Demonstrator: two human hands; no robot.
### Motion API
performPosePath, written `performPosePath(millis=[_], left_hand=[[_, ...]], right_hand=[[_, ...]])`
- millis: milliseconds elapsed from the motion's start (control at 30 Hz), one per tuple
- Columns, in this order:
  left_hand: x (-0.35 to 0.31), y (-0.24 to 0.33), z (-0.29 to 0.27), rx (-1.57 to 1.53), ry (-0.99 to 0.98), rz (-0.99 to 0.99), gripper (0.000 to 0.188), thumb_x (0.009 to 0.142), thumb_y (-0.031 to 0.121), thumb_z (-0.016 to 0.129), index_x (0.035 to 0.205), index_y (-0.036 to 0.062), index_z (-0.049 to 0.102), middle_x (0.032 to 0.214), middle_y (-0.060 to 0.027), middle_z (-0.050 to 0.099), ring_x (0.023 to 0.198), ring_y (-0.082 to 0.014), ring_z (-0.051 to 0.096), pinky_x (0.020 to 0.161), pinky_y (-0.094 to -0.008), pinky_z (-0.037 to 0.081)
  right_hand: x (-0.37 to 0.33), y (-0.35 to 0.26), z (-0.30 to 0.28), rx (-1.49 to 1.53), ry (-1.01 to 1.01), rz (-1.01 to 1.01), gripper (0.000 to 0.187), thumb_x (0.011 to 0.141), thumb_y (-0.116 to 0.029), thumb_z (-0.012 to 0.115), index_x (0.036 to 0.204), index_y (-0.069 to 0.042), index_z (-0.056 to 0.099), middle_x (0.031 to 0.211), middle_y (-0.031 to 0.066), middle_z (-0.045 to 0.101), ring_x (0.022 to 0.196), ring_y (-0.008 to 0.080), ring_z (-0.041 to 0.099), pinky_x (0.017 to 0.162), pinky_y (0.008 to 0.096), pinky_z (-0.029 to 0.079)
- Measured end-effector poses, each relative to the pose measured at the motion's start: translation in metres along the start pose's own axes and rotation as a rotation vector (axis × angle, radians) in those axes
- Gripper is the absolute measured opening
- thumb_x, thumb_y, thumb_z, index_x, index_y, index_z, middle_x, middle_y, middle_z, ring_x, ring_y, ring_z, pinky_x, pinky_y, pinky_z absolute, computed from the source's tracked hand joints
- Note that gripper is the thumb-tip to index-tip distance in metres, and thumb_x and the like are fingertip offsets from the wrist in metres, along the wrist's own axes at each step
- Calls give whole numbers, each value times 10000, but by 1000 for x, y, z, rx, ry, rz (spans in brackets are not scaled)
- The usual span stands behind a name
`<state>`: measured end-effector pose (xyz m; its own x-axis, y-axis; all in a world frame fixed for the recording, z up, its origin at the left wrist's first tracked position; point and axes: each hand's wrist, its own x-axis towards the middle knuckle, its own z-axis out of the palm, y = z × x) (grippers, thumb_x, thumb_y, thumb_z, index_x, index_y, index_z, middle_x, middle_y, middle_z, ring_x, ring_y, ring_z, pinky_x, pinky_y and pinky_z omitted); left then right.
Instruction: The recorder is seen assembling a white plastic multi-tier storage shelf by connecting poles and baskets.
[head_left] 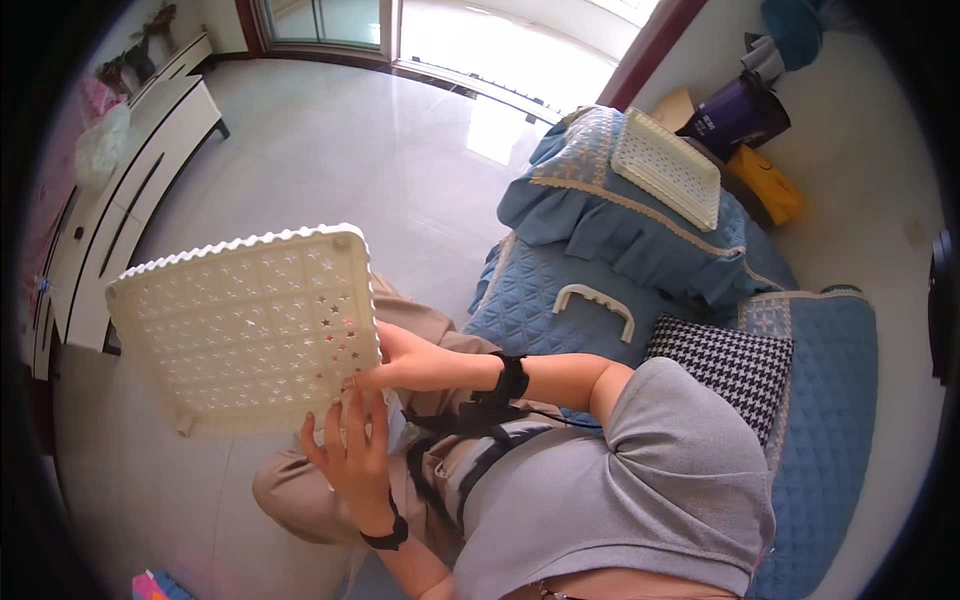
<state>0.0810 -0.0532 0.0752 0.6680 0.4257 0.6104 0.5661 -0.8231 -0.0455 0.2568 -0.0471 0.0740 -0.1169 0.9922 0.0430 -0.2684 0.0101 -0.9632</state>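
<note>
A cream plastic basket [225,330] with star-shaped holes and a scalloped rim is tilted up before me, its underside with small corner feet facing me. My right hand [408,358] grips its right edge, part of the fingers hidden behind it. Just below, my left hand [352,465] reaches over the lower right corner, fingers spread against the underside; its thumb is out of sight. A loose cream plastic handle [597,303] lies on the blue quilted sofa [540,285] to my right.
A second cream basket [668,170] rests on the sofa's blue, lace-edged armrest [570,190]. Beside it stand a purple bag [738,115] and a yellow bag [768,185]. A houndstooth cushion [725,362] lies by my right elbow. At left stands a white cabinet [140,205].
</note>
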Motion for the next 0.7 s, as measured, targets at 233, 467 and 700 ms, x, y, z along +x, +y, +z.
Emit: performPosePath(millis=[233, 467, 700], left_hand=[[-25, -30, -2, 91, 102, -110, 354, 890, 109, 599, 1229, 132, 498, 1302, -86, 499, 1198, -296, 471, 994, -514, 395], [-103, -100, -17, 207, -11, -589, 397, 912, 75, 547, 1305, 65, 495, 1343, -115, 465, 1210, -313, 465, 1001, -444, 389], [-208, -144, 28, 66, -220, -631, 281, 923, 187, 549, 1156, 35, 583, 1207, -123, 564, 1144, -312, 509, 958, -427, 391]], right_hand=[[5, -14, -32, 662, 387, -28, 416, 879, -172, 577, 1249, -56, 426, 1137, 82, 541, 994, 229, 588, 803, 356, 510], [20, -51, -128, 579, 841, -898, 345, 884, -201, 537, 1190, -60, 463, 1198, 114, 543, 1111, 304, 559, 972, 527, 468], [-20, -94, -252, 533, 1376, -1261, 485, 847, -257, 619, 1264, -100, 427, 1194, 89, 536, 1074, 246, 543, 844, 381, 497]])
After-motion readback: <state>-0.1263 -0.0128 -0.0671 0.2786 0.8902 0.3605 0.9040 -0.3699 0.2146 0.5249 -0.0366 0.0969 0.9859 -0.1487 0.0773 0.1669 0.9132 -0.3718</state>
